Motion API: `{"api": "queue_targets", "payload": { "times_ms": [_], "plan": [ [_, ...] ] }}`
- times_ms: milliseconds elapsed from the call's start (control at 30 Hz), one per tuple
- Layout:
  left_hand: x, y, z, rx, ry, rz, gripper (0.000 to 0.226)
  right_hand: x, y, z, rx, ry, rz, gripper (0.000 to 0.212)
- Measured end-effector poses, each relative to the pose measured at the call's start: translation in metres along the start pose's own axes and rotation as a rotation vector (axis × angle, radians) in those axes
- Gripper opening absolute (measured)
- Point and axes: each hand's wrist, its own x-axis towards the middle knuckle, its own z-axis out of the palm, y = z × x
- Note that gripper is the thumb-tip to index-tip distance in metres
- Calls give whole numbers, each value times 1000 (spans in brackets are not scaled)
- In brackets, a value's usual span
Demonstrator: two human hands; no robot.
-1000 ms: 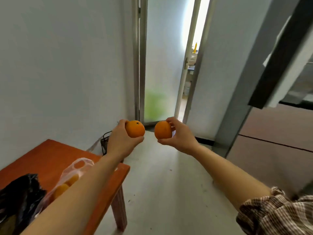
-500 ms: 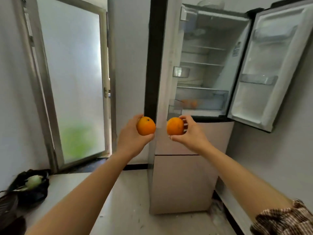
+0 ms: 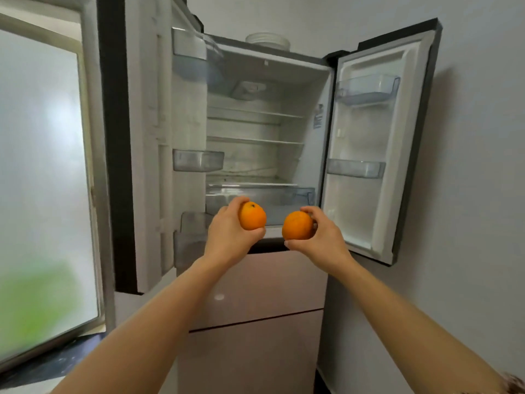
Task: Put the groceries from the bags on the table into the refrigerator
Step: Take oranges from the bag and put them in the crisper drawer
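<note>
The refrigerator (image 3: 255, 282) stands straight ahead with both upper doors swung wide. Its shelves (image 3: 255, 142) look bare, and a clear drawer (image 3: 284, 199) sits at the bottom of the open compartment. My left hand (image 3: 227, 237) is closed around an orange (image 3: 252, 216). My right hand (image 3: 324, 240) grips a second orange (image 3: 297, 225). Both oranges hover side by side just in front of the drawer, at the compartment's lower lip. The table and bags are out of view.
The left door (image 3: 153, 137) carries clear bins (image 3: 197, 160), and so does the right door (image 3: 377, 155). A frosted glass door (image 3: 42, 166) fills the left side. A grey wall (image 3: 480, 194) runs along the right. A white round item (image 3: 268, 40) rests on top of the refrigerator.
The view has swung from the table and hallway to the refrigerator, which is now closer and centred. Both hands have kept their oranges and now reach toward the open compartment.
</note>
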Motion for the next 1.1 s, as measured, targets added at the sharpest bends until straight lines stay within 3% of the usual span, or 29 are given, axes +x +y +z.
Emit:
{"api": "queue_targets", "payload": {
  "times_ms": [567,800,900,1000,1100],
  "plan": [
    [281,-92,145,-52,106,-36,63,309,118,46,-35,30,15,67],
    [367,-123,188,50,14,-148,65,411,172,74,-50,-67,74,95],
    [395,-139,202,120,-88,-157,48,447,197,85,-72,-127,145,83],
    [423,-157,218,257,-248,-191,33,481,216,88,-181,-251,208,47],
    [443,-171,236,396,-426,-247,31,505,230,93,-353,-426,226,34]
  ]
}}
